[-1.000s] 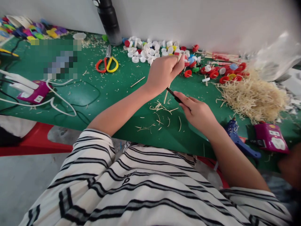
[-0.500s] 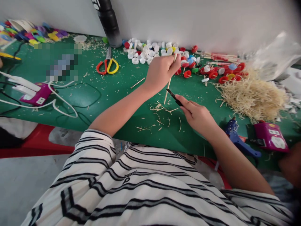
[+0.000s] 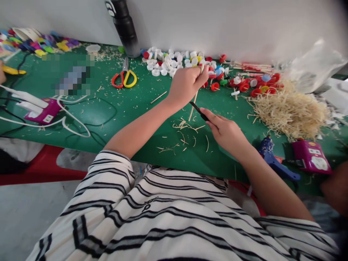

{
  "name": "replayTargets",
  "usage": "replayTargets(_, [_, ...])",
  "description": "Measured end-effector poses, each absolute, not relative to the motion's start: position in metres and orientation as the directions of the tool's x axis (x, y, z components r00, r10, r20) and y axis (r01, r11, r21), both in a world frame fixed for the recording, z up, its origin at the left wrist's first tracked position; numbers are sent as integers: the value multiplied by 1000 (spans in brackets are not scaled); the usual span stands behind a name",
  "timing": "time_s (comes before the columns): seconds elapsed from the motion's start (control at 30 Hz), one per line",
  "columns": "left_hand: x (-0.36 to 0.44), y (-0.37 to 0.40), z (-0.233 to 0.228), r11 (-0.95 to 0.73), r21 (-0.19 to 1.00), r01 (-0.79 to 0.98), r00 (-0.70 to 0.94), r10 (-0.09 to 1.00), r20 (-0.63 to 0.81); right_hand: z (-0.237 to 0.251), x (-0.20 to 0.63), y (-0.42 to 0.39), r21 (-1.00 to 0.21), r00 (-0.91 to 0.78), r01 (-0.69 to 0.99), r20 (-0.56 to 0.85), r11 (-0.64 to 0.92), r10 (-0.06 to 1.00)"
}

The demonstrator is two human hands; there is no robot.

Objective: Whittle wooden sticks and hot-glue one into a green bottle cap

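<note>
My left hand (image 3: pixel 187 81) is closed around the upper part of a thin wooden stick (image 3: pixel 191 113), which slants down toward the table. In my right hand (image 3: pixel 227 132) is a black utility knife (image 3: pixel 200 111), its blade lying against the stick below my left hand. Curled wood shavings (image 3: pixel 183 125) are scattered on the green table beneath the stick's lower end. Another thin stick (image 3: pixel 158 97) lies to the left of my left hand.
Scissors (image 3: pixel 124 78) lie left of my left forearm, before a black bottle (image 3: pixel 126 30). Bottle caps (image 3: pixel 174 59) are heaped along the wall. To the right are a shavings pile (image 3: pixel 293 112), a blue glue gun (image 3: pixel 276 161) and a purple power socket (image 3: pixel 311 156). Another person's arm (image 3: pixel 335 188) shows at right.
The knife blade has shifted slightly left, from beside the stick to across it. My left hand keeps its hold, almost unmoved. The whole view has tilted a little.
</note>
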State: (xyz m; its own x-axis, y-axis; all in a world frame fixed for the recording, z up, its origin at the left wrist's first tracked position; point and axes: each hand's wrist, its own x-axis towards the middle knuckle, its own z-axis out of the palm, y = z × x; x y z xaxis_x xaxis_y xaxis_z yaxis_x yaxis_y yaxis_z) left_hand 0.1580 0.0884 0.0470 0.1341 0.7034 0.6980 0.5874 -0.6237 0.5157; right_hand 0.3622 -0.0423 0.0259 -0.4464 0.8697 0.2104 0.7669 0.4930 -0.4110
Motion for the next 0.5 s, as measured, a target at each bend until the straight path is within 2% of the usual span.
replayTargets(0.23, [156,86,47,-589,516,622,126,726,676,24,367,-50,-402,-433,780,208,480,877])
replayTargets(0.5, [156,91,42,-677,511,529,96,646,757,32,356,-40,-366,-467,786,176,498,867])
